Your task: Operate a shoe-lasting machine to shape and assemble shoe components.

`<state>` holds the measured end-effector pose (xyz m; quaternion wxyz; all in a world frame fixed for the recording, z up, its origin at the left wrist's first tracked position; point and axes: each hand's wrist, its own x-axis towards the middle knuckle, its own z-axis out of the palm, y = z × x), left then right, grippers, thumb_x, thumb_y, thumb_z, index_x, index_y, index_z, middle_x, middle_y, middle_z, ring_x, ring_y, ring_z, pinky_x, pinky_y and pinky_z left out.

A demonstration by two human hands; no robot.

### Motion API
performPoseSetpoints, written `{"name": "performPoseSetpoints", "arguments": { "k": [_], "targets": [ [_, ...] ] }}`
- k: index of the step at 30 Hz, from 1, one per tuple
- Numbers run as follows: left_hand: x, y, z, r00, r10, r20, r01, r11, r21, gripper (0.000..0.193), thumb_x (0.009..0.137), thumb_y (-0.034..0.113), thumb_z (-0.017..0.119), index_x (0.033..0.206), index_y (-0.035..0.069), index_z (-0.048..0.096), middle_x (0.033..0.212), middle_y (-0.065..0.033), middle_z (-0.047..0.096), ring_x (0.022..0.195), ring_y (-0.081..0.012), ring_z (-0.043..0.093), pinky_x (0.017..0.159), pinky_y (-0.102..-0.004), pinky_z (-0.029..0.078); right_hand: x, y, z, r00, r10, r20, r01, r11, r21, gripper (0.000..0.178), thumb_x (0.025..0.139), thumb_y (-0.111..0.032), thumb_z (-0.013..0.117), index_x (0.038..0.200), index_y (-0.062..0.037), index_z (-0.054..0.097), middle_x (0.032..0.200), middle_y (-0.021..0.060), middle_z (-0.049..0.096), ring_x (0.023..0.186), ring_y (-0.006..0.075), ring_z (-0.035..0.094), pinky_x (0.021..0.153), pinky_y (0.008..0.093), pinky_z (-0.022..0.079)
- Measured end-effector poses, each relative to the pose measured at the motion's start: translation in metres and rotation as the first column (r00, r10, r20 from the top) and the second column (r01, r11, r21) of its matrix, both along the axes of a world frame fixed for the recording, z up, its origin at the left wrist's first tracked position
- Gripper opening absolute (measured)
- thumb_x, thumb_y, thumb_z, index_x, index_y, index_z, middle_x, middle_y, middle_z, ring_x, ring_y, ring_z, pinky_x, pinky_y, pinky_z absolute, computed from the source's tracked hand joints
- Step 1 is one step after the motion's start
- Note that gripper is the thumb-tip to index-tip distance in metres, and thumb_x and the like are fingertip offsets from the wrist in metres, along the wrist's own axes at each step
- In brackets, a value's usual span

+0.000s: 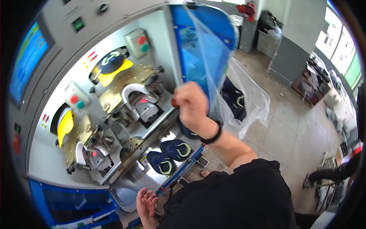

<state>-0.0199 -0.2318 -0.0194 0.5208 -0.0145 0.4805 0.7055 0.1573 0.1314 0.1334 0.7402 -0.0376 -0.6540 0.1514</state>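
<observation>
My right hand [191,104], a dark band on its wrist, is raised at the right edge of the machine bay. Its fingers are curled closed and a little blurred beside a small red part [174,102]; whether they hold it is hidden. Low in front, my left hand [146,202] is empty, its fingers loosely bent and apart, near the front edge of the metal tray [129,179]. Two navy shoe uppers with pale green collars, one nearer [161,163] and one farther [176,149], lie side by side on that tray. Another dark piece is partly hidden by my right forearm.
Two metal clamping stations, one right [146,108] and one left [101,158], fill the bay, with yellow-and-dark forms behind them. A blue door [202,19] draped with clear plastic [248,103] stands open at right. More navy uppers [233,100] sit behind the plastic. Another person's leg [328,175] shows far right.
</observation>
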Motion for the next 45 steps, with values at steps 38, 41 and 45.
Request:
{"name": "performPoseSetpoints", "arguments": {
  "k": [38,41,45],
  "targets": [
    [0.067,0.130,0.080,0.847,0.480,-0.229,-0.423,0.869,0.257,0.044,0.089,0.010,0.070,0.122,0.004,0.041,0.108,-0.0115,0.063,0.096,-0.0184,0.065,0.083,-0.0336,0.056,0.038,-0.079,-0.094,0.564,0.452,0.691,-0.652,0.758,0.036,0.045,0.073,-0.021,0.077,0.115,-0.0150,0.065,0.115,0.0035,0.064,0.066,0.0139,0.061,0.052,0.0254,0.048],
    [0.055,0.110,0.072,0.766,0.595,-0.242,-0.559,0.803,0.205,0.047,0.088,0.011,0.071,0.122,0.004,0.041,0.111,-0.0127,0.061,0.096,-0.0184,0.064,0.082,-0.0336,0.056,0.009,-0.098,-0.099,0.556,0.427,0.713,-0.659,0.749,0.065,0.049,0.068,-0.020,0.075,0.115,-0.0138,0.064,0.107,0.0022,0.063,0.070,0.0164,0.061,0.053,0.0274,0.048],
    [0.029,0.081,0.080,0.745,0.658,-0.111,-0.614,0.740,0.275,0.039,0.096,0.025,0.061,0.125,0.007,0.042,0.114,-0.0091,0.060,0.101,-0.0202,0.062,0.087,-0.0361,0.053,-0.053,-0.118,-0.091,0.621,0.493,0.609,-0.646,0.762,0.043,0.040,0.067,-0.007,0.070,0.107,-0.0100,0.066,0.099,0.0068,0.061,0.073,0.0221,0.062,0.056,0.0313,0.050]
  ]
}}
